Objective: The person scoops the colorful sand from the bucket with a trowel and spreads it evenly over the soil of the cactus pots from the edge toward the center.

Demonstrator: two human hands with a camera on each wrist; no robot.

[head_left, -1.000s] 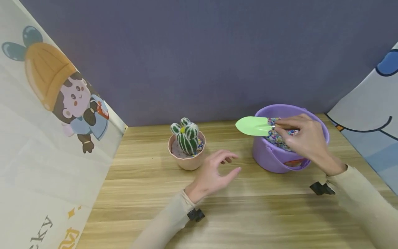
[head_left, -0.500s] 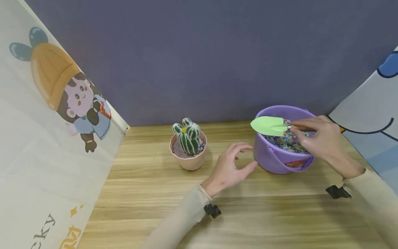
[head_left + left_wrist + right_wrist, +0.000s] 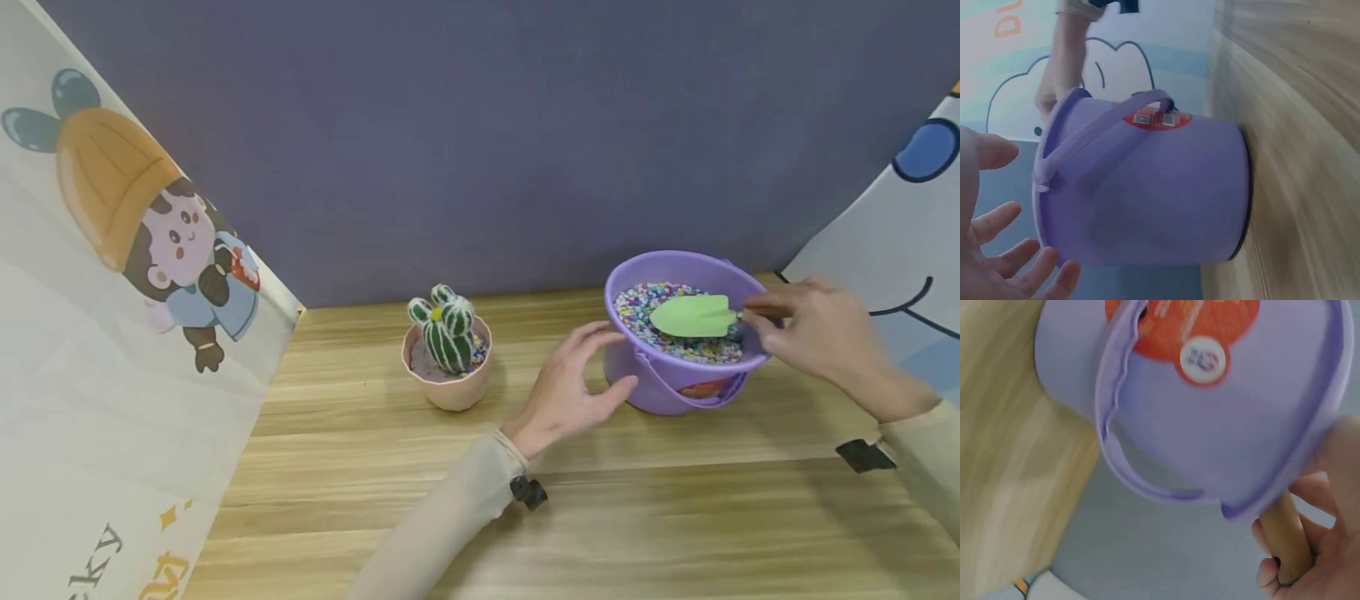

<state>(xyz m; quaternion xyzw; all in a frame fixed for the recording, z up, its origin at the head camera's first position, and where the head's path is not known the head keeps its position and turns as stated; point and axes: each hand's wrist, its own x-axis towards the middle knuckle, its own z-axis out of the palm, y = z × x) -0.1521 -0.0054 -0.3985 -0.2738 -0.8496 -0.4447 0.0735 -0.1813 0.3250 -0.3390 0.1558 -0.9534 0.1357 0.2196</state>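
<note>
My right hand (image 3: pixel 828 342) holds a small garden trowel by its wooden handle (image 3: pixel 1286 540), at the right rim of a purple bucket. The trowel's light green blade (image 3: pixel 693 317) points left over the colourful beads (image 3: pixel 637 304) in the bucket (image 3: pixel 660 393). At the bucket's left side is my left hand (image 3: pixel 566 396), thumb and fingers spread apart, fingertips close to the rim. The left wrist view shows those fingers (image 3: pixel 1038 272) beside the bucket's mouth with nothing in them. The bucket stands upright, its handle (image 3: pixel 1100 125) hanging down at the front.
Left of the bucket stands a pink pot (image 3: pixel 453 393) with a knitted-looking green and white cactus (image 3: pixel 447 333) and a few coloured beads. A dark wall panel (image 3: pixel 480 150) rises behind the wooden table (image 3: pixel 360 483). Cartoon-printed panels (image 3: pixel 112 350) stand at both sides.
My right hand has carried the trowel right, then lower, so its blade now lies within the bucket's opening. My left hand has moved right, from near the pot to the bucket's left rim.
</note>
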